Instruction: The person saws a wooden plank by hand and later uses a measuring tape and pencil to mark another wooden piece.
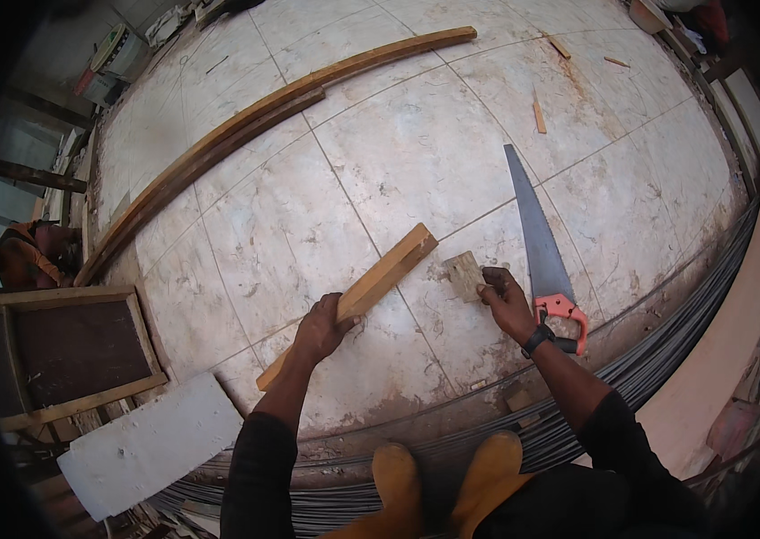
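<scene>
My left hand (319, 331) is closed around a short wooden batten (387, 274), which slants from lower left to upper right over the pale tiled floor (380, 180). In my right hand (507, 301) a small flat wood block (462, 277) is pinched by one edge, just right of the batten's far end and apart from it. A handsaw (537, 234) with a grey blade and a red and black handle lies on the floor beside my right hand, its tip pointing away from me.
Long wooden beams (218, 146) lie across the floor at the far left. Steel rods (667, 352) curve along the near and right sides, close to my yellow boots (398, 481). A framed dark panel (83, 346) and a white board (155, 440) are at the left. Wood offcuts (539, 117) lie beyond the saw.
</scene>
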{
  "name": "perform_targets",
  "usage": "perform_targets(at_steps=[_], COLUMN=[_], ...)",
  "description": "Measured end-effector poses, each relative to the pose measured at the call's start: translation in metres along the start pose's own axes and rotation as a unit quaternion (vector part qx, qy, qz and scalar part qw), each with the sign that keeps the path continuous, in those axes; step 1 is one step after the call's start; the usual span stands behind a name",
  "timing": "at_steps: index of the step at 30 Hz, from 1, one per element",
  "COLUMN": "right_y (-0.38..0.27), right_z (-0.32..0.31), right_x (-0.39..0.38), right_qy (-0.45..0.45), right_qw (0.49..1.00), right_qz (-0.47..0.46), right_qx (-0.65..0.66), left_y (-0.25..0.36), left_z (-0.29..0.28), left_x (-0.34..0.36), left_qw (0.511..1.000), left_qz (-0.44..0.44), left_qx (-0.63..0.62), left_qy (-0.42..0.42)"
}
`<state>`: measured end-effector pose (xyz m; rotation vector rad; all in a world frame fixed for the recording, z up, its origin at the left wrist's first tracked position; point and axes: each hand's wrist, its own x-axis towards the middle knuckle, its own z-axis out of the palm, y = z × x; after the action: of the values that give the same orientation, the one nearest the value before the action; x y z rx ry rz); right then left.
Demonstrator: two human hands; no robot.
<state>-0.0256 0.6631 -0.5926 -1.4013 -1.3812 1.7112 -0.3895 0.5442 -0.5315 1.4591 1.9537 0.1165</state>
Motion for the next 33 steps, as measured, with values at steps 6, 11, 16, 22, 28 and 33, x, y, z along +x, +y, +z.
perform_targets(at_steps=[6,11,16,22,28,33], right_y=[-0.007,-0.013,-0.015,-0.011,-0.005,0.008], right_z=[0.025,0.055,0.08,0.064,0.007,-0.031], right_x=[-0.014,-0.012,-0.007,-0.019,-0.071,-0.11], right_qy=[0.067,0.055,0.034,0.055,0.144,0.191], right_qw=[0.932,0.932,0.966,0.954,0.937,0.908], right_qz=[-0.151,-0.136,-0.126,-0.156,-0.14,-0.15], right_qx=[-0.324,-0.331,-0.225,-0.249,-0.285,-0.342], left_y=[0.069,0.072,0.082,0.068,0.062,0.054], left_z=[-0.034,-0.022,0.002,0.03,0.042,0.027], left_x=[-0.026,-0.026,-0.005,0.004,0.001,0.016], left_qw=[0.989,1.0,0.988,0.981,0.978,0.992], left_qz=[-0.035,0.004,0.096,0.065,0.068,0.057], left_qx=[-0.134,-0.011,0.092,0.156,0.126,0.054], left_qy=[-0.046,0.028,0.078,0.09,0.153,0.094])
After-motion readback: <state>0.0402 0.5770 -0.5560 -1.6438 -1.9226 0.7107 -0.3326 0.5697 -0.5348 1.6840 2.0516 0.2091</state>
